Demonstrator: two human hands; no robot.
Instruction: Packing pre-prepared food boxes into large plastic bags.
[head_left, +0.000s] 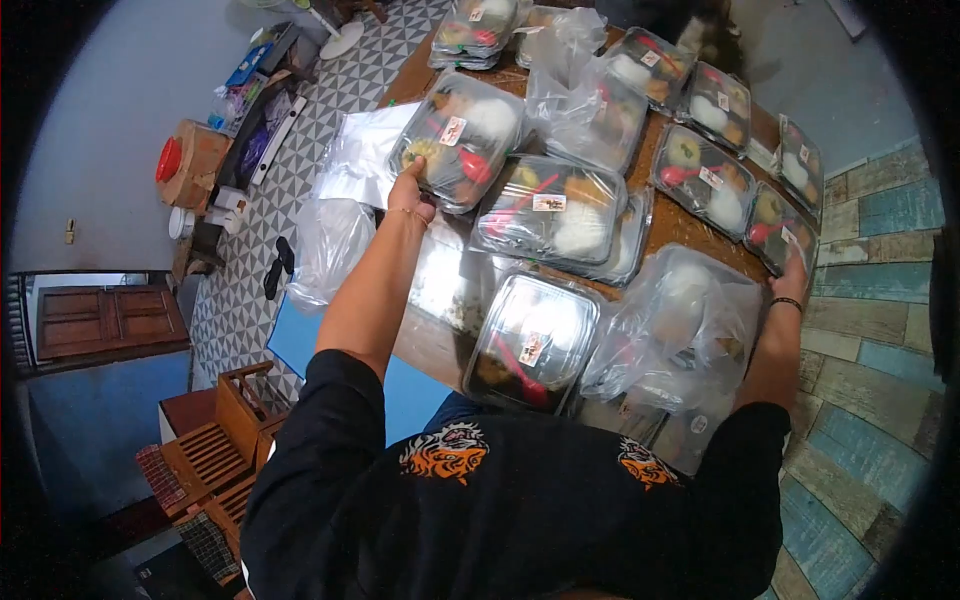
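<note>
My left hand (411, 191) grips the near edge of a clear-lidded meal box (480, 112) with rice, other food and a red plastic spoon inside. The thumb lies on top of its lid. At the right, my right hand (791, 279) has its fingers on the near end of another meal box (769, 217); whether it lifts the box I cannot tell. Between my arms a wrapped meal box (551, 206) rests on top of another container. Closer to me are a shiny-lidded meal box (536, 337) and a clear plastic bag (675, 322) with packed food in it.
Several more meal boxes (712, 105) and a bagged one (589, 105) cover the wooden table (656, 217). An empty-looking plastic bag (330, 251) hangs at its left edge. Wooden chairs (202, 450) stand at lower left. A plank-patterned wall (862, 315) borders the right.
</note>
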